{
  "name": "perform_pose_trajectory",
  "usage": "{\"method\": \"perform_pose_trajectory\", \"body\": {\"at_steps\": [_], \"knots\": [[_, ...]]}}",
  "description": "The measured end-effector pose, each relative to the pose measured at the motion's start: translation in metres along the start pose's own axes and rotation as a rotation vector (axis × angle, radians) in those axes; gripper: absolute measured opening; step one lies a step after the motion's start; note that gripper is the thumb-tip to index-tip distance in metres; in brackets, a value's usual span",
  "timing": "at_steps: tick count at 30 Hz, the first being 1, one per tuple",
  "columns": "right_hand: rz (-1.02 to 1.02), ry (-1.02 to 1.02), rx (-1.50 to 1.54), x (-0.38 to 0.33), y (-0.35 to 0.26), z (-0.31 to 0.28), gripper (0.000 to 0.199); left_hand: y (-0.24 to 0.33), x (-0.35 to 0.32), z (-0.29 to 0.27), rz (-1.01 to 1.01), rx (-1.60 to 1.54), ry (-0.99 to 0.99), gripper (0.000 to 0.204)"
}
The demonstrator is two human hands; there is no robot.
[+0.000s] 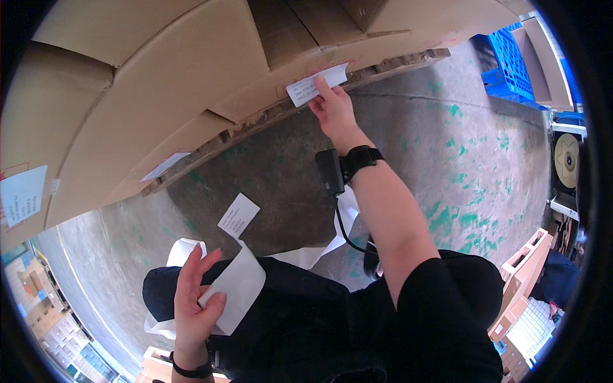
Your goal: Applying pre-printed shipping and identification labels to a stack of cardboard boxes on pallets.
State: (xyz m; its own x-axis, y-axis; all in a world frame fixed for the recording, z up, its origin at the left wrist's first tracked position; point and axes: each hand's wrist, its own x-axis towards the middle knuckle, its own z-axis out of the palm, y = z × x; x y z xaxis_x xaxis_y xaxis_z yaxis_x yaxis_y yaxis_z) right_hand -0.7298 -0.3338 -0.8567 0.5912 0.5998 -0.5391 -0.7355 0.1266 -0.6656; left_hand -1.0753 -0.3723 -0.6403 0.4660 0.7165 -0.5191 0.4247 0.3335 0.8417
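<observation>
My right hand (333,115) reaches forward and holds a white printed label (310,89) at the lower edge of a cardboard box (185,70). The label's far right corner curls up. My left hand (193,303) is near my lap, its thumb on a long white strip of labels (241,281) and some fingers raised. From that hand the strip rises to a printed label (239,215) at its end. More of the strip hangs beside my left knee, and a length of white strip (306,256) trails past my legs.
The boxes stand on a wooden pallet (440,56). Other labels (24,195) are on the cardboard at left. A blue plastic crate (511,67) stands at far right. My right wrist wears a black strapped device (330,172) with a cable. The concrete floor (434,166) has green paint marks.
</observation>
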Motion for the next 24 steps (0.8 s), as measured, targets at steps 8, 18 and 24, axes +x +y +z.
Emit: {"method": "perform_pose_trajectory", "body": {"at_steps": [8,18,24], "knots": [[-0.669,-0.907,-1.664,-0.002,-0.025,0.026,0.022,0.005,-0.001,-0.003,0.011,0.049,-0.041,0.071],[-0.149,-0.46,-1.668,-0.01,-0.197,-0.116,0.04,-0.015,-0.005,-0.036,0.063,0.207,-0.185,0.068],[0.474,0.435,-1.374,-0.377,-0.358,-0.344,0.033,0.039,0.012,-0.015,0.066,0.626,-0.377,0.054]]}}
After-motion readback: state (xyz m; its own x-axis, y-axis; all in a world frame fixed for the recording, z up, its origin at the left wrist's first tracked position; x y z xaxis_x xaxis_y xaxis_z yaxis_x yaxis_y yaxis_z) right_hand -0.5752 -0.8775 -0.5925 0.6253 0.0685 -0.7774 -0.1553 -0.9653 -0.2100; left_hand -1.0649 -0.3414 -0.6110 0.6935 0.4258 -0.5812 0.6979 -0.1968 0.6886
